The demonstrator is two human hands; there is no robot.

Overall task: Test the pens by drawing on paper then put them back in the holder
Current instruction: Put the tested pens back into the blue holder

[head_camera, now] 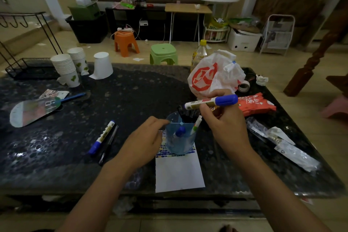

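desk (131, 100): dark, speckled stone-look top, shiny in spots and pretty cluttered
paper (178, 173): white sheet at the near edge, rows of small coloured marks across its far end
holder (179, 137): see-through blue cup with dividers, standing on the far end of the paper, right between the two hands
pens in holder: a blue-capped marker (178, 132) and a green-tipped pen (195, 125) lean inside
left hand (143, 141): fingers loosely curled, tips touching the holder's left rim, not really gripping anything as far as I can tell
right hand (226, 124): fingers pinched around a blue-capped white marker (211, 102), held nearly level just above and behind the holder
loose pens: another blue-capped marker (102, 137) and a black pen (109, 145) lie side by side on the desk, left of the left hand
right side: red snack packet (256, 105), clear plastic wrappers (282, 143)
further back: red-and-white plastic bag (214, 75), tape roll (244, 86), yellow-capped bottle (199, 52)
back left: stacked paper cups (66, 68), one cup upside down (102, 65), a black wire rack (28, 68)
room: orange stool (126, 42) and green stool (163, 52) on the pale floor, small wooden folding table (188, 8) by the far wall
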